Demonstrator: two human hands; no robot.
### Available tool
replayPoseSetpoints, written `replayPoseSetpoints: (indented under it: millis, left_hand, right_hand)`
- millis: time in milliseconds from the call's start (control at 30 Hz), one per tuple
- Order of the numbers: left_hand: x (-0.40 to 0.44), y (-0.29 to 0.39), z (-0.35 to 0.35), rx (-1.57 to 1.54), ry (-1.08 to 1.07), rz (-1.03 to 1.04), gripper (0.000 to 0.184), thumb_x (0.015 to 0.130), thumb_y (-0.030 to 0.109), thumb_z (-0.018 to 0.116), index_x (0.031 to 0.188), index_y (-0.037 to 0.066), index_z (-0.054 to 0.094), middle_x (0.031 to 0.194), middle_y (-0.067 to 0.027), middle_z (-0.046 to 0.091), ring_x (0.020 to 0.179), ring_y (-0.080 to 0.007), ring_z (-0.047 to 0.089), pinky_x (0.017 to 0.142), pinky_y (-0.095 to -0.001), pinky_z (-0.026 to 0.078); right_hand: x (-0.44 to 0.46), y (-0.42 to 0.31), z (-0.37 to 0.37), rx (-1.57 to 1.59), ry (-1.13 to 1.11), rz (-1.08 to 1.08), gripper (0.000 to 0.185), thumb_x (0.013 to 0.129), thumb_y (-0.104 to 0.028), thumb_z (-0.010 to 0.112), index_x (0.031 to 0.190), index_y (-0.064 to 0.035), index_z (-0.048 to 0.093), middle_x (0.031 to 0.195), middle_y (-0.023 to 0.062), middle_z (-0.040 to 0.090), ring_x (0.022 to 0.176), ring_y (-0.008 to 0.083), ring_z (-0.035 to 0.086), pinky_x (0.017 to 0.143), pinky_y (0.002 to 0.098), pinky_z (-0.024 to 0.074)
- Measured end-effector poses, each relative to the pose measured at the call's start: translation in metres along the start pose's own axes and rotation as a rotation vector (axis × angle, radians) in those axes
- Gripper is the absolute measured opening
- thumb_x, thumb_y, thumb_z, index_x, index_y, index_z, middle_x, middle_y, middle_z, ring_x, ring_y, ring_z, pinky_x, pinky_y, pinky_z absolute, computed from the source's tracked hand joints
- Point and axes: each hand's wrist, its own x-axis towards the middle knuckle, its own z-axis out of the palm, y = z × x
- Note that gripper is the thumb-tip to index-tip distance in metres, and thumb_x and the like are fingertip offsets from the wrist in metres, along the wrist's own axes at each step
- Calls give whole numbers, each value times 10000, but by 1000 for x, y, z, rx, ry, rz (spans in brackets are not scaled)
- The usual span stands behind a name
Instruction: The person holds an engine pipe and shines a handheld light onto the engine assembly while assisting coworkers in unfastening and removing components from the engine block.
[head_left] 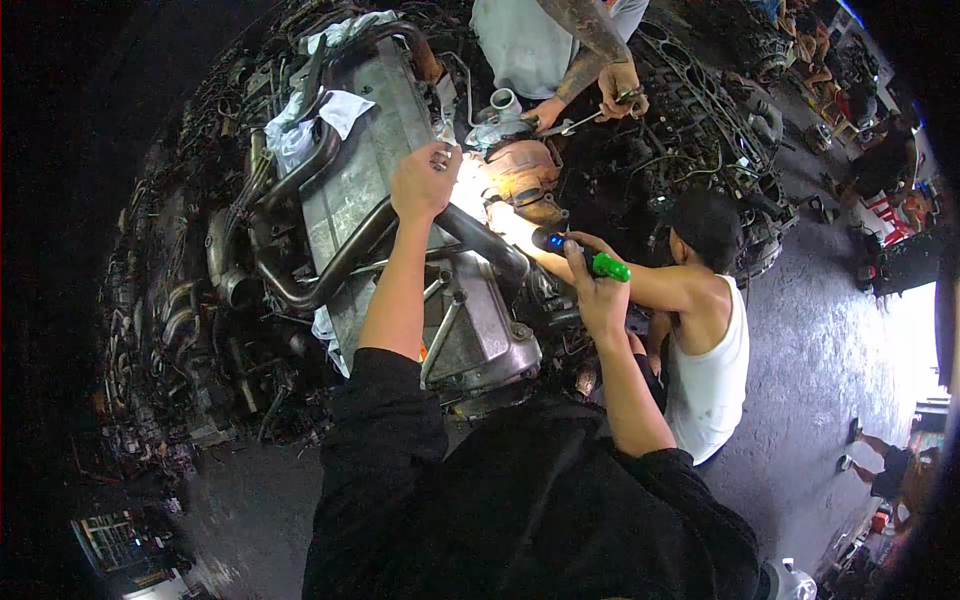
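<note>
Flashlight (610,267), co-worker's lit forearm (518,229) before it, engine (370,160) beyond

Here's the flashlight (609,267), black-bodied with a bright green tail and blue lights glowing, tilted in the right hand (597,295)! Its white beam pours forward and left, glaring across the near edge of the rusty-brown housing (524,172). A small metallic piece (440,159), too small to identify, shows at the left hand (424,181).

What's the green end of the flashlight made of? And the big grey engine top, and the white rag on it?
Flashlight: its green end looks like smooth plastic, maybe painted metal; it's bright and evenly coloured.
Engine top: probably dull metal, being grey and stained.
White rag: likely soft cloth, because it lies in creases.
</note>
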Motion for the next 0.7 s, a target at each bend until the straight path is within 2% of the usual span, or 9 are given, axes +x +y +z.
replayPoseSetpoints:
  millis: [167,233,667,700]
  left_hand:
    - [-1,4,-3,-22,-31,-45,437,852,471,715,1038,80,777,908,-122,769,854,-306,745,768,-396,566]
    - [-1,3,-3,-17,-20,-33,441,850,472,716,1043,80,776,909,-122,769,854,-305,745,769,-395,566]
    - [1,-3,2,-7,17,-25,427,843,462,716,1035,85,778,882,-108,770,833,-297,746,770,-390,567]
    - [0,-3,1,-12,18,-28,427,843,462,716,1035,85,778,882,-108,770,833,-297,746,770,-390,567]
  right_hand:
    - [-1,-8,1,17,-3,8,279,972,-217,713,1110,26,710,878,65,715,799,94,615,735,264,512]
    - [-2,-10,1,38,-43,74,277,978,-233,704,1119,5,714,986,57,721,898,108,628,824,261,495]
    - [-8,-16,5,17,-43,47,260,969,-221,709,1103,1,721,912,44,717,815,96,618,754,258,497]
    - [-9,-20,6,46,-42,49,263,970,-191,710,1111,30,708,906,60,717,817,100,637,750,261,523]
